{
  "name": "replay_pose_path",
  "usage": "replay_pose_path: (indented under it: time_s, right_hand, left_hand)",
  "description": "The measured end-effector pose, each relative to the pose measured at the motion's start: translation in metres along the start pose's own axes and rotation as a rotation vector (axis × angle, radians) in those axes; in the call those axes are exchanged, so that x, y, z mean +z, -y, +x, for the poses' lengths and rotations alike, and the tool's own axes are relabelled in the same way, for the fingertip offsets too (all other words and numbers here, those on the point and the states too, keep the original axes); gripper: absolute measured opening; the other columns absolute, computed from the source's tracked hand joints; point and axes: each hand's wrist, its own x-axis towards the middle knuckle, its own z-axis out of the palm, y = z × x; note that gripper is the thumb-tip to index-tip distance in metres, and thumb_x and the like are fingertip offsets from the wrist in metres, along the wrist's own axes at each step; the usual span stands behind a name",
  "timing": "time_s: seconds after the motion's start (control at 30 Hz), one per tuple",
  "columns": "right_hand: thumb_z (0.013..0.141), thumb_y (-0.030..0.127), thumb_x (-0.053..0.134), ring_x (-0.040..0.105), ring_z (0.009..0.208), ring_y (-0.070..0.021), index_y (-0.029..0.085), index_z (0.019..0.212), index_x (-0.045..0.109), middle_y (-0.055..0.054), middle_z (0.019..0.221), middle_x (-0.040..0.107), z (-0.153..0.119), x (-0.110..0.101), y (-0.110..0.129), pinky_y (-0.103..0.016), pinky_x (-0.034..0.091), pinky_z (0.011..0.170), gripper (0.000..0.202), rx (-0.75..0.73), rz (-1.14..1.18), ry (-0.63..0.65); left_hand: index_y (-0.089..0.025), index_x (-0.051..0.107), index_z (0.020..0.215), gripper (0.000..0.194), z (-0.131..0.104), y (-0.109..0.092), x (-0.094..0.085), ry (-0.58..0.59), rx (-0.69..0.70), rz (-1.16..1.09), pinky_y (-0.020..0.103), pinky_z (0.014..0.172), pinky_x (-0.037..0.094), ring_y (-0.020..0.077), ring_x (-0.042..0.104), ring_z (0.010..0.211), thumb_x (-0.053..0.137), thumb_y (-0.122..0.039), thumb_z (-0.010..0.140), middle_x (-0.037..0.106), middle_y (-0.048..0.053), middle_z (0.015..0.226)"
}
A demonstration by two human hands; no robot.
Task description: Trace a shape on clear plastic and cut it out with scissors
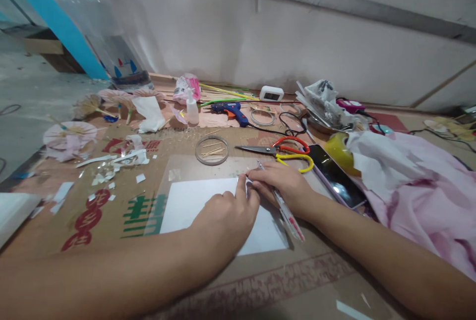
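Note:
A white sheet of paper (182, 206) lies on the printed cardboard in front of me. My left hand (230, 208) presses on the paper, its index finger stretched toward the top edge and the other fingers curled. My right hand (280, 184) is closed around a clear pen (286, 213) with a red part, its fingertips meeting the left index finger at a small dark item too hidden to name. Just beyond, open scissors (260, 149) with red and yellow handles lie beside a ring (211, 150) with toothpicks inside it.
A phone (336, 176) and pink and white cloth (412, 186) lie at the right. Behind are a blue glue gun (230, 111), a small bottle (192, 108) and a white clock (271, 93). Paper scraps (126, 159) and round paper fans (70, 136) are at the left.

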Motion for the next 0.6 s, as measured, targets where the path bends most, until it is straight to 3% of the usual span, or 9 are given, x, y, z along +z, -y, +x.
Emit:
replay_pose_path:
  time_s: [0.23, 0.6]
  right_hand:
    - [0.097, 0.022, 0.053, 0.056, 0.069, -0.0159, 0.017, 0.109, 0.065, -0.004, 0.076, 0.064, -0.0003, 0.0007, -0.0006, -0.026, 0.045, 0.061, 0.018, -0.047, 0.028, -0.021]
    - [0.098, 0.025, 0.051, 0.059, 0.073, -0.0172, 0.018, 0.106, 0.066, -0.007, 0.083, 0.067, 0.0, -0.0022, 0.0009, -0.028, 0.047, 0.064, 0.019, 0.025, 0.043, 0.019]
  left_hand:
    - [-0.005, 0.059, 0.125, 0.037, 0.002, 0.0029, 0.0022, -0.042, 0.042, 0.02, 0.031, 0.046, 0.056, 0.0217, 0.07, 0.062, 0.045, -0.01, 0.091, 0.059, 0.031, 0.131]
    - [-0.003, 0.057, 0.127, 0.04, 0.0003, 0.0023, 0.0053, -0.061, 0.038, 0.044, 0.031, 0.044, 0.055, 0.0208, 0.069, 0.059, 0.044, -0.009, 0.09, 0.056, 0.034, 0.133]
